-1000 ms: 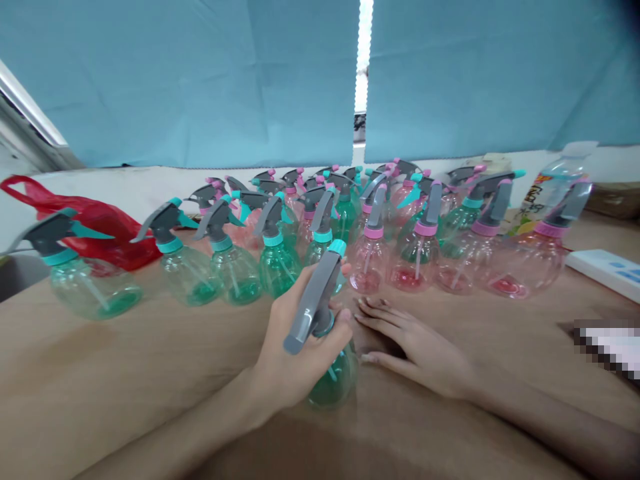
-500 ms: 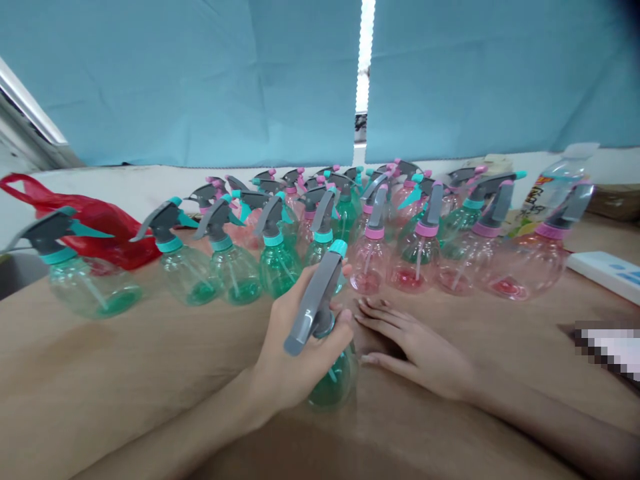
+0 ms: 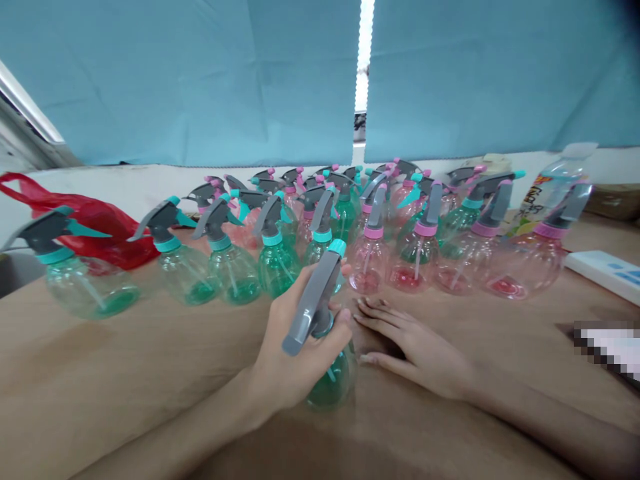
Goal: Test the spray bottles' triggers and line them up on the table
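A green spray bottle (image 3: 327,383) with a grey head and turquoise nozzle stands near the middle of the table. My left hand (image 3: 295,347) is wrapped round its neck, just under the sprayer head. To its right, my right hand (image 3: 415,347) rests on the table with fingers apart and holds nothing. Beyond my hands, the front row has green spray bottles on the left, one of them a dark green bottle (image 3: 280,267), and pink spray bottles on the right, such as a pink bottle (image 3: 369,263). Several more stand behind them.
A red plastic bag (image 3: 100,227) lies behind the left bottles on the wooden table (image 3: 150,373). At the right are a labelled clear bottle (image 3: 547,190), a white device with blue buttons (image 3: 607,270) and a pixelated object (image 3: 613,350). A blue curtain (image 3: 200,87) hangs at the back.
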The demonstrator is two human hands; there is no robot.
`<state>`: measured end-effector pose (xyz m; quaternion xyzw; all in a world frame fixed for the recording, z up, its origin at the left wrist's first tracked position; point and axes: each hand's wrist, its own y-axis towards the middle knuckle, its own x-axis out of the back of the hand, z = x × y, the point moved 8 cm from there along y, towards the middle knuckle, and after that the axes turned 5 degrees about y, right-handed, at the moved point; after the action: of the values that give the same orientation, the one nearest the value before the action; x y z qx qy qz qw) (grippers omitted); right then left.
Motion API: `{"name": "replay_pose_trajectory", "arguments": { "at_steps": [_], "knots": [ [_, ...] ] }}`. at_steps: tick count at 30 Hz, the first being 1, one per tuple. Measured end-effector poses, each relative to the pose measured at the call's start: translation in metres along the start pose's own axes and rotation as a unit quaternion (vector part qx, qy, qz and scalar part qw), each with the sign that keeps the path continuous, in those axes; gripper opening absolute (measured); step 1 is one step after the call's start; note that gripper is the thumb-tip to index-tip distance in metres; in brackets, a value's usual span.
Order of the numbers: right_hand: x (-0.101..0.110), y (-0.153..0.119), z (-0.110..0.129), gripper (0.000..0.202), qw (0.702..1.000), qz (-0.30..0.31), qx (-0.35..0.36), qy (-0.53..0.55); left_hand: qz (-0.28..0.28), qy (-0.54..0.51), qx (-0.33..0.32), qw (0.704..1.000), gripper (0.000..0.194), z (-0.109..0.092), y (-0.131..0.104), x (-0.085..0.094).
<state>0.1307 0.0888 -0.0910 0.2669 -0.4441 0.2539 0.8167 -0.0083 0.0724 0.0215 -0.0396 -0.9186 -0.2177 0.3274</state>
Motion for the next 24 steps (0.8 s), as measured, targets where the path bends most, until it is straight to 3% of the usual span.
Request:
{"name": "replay_pose_trajectory", "arguments": {
  "at_steps": [6,14,24],
  "knots": [
    [0.0006,-0.0004,0.0000,0.065,1.000,-0.003,0.000,-0.002,0.004,-0.013,0.007,1.000,0.041,-0.0024,-0.0004,0.0000],
    [0.0018,-0.0009,0.0002,0.064,1.000,-0.016,0.004,0.009,0.014,-0.018,0.009,1.000,0.013,-0.0086,0.0038,0.0054],
    [0.0005,-0.0005,-0.0008,0.065,1.000,-0.004,-0.010,0.000,0.034,-0.036,0.024,0.998,0.016,-0.0069,0.0046,0.0021]
  ]
}}
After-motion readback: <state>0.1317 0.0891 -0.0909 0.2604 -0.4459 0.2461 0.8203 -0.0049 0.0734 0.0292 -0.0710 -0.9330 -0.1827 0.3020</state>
